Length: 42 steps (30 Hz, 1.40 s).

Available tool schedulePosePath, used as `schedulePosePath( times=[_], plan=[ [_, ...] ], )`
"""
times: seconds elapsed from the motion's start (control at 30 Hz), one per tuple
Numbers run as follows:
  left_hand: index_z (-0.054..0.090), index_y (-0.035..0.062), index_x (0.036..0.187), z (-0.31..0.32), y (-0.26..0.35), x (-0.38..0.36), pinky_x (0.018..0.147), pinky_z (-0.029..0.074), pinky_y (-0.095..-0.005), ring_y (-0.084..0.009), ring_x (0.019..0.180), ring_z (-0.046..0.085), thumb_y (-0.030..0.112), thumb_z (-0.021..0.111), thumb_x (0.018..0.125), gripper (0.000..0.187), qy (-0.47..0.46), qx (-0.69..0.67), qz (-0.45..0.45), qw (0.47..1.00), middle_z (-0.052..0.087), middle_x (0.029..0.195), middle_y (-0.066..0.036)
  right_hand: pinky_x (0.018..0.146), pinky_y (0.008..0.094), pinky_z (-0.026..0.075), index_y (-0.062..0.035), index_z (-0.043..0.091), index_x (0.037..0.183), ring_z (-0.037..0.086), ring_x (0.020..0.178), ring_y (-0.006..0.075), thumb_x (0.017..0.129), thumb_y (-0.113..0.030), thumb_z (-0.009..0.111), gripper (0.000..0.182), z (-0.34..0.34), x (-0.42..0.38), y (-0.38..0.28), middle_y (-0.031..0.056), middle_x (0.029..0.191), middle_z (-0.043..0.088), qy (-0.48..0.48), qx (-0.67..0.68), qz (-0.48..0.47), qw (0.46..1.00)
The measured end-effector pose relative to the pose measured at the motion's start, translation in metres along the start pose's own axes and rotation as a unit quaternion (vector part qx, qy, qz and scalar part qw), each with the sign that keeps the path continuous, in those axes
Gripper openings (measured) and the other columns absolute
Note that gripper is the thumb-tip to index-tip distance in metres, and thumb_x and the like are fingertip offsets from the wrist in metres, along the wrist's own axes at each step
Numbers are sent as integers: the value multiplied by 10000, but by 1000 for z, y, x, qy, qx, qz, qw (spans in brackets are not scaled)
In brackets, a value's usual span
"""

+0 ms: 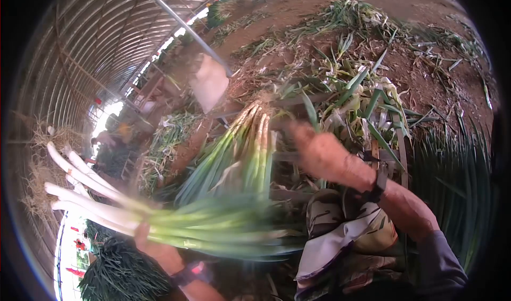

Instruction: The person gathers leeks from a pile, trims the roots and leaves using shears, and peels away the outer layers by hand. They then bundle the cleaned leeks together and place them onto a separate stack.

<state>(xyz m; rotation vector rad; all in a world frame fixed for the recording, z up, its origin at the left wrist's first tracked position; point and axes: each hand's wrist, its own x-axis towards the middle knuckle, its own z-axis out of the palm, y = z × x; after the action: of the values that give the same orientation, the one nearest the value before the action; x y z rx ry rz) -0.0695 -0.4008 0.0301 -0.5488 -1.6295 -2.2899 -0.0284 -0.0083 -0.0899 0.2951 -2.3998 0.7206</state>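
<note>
My left hand [151, 245] grips a bunch of long leeks [175, 221] near the middle, white stalks pointing left and green leaves to the right. The bunch is blurred. My right hand [319, 152] reaches forward with its fingers loosely together, close to a second bundle of leeks [242, 149] that lies on a low wooden rack [298, 101]. Nothing shows in the right hand. A dark band sits on my right wrist [379, 183].
Cut green leaves and trimmings [362, 93] are heaped on the reddish soil ahead. A shovel [210, 80] stands at the upper middle. More leeks lie at the far right [452, 184] and bottom left. People work far off at the left under the arched greenhouse roof.
</note>
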Motion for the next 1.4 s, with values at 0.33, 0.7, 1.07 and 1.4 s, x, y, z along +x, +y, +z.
schedulePosePath(
  times=[0.33,0.7,1.07,1.4],
  plan=[
    [601,-5,1028,27,-4,7,967,470,-434,-265,1065,533,120,695,789,286,-77,-34,3,996,552,1189,-151,645,486,560,2,580,1064,681,745,399,846,-239,658,335,101,-42,-101,205,889,669,-105,231,-133,958],
    [637,-77,1052,52,-30,24,707,551,-335,-217,743,654,47,729,773,319,157,239,132,949,666,876,-139,590,445,551,13,592,1044,660,680,336,761,-78,639,301,50,-108,-146,177,772,604,-268,347,-314,842],
    [630,-100,1105,-3,50,81,738,595,-375,-257,787,675,73,691,814,345,124,332,166,920,670,913,-178,850,424,575,-28,514,1391,667,1037,369,847,-164,745,607,-78,-17,22,200,1244,630,-21,-22,67,997],
    [583,-81,1214,103,49,67,767,594,-381,-271,875,674,81,684,791,464,-80,127,134,980,657,1072,-194,944,475,563,-18,292,1526,683,1037,402,995,-320,571,671,-17,16,-58,288,1403,523,-216,167,23,962]
  ],
)
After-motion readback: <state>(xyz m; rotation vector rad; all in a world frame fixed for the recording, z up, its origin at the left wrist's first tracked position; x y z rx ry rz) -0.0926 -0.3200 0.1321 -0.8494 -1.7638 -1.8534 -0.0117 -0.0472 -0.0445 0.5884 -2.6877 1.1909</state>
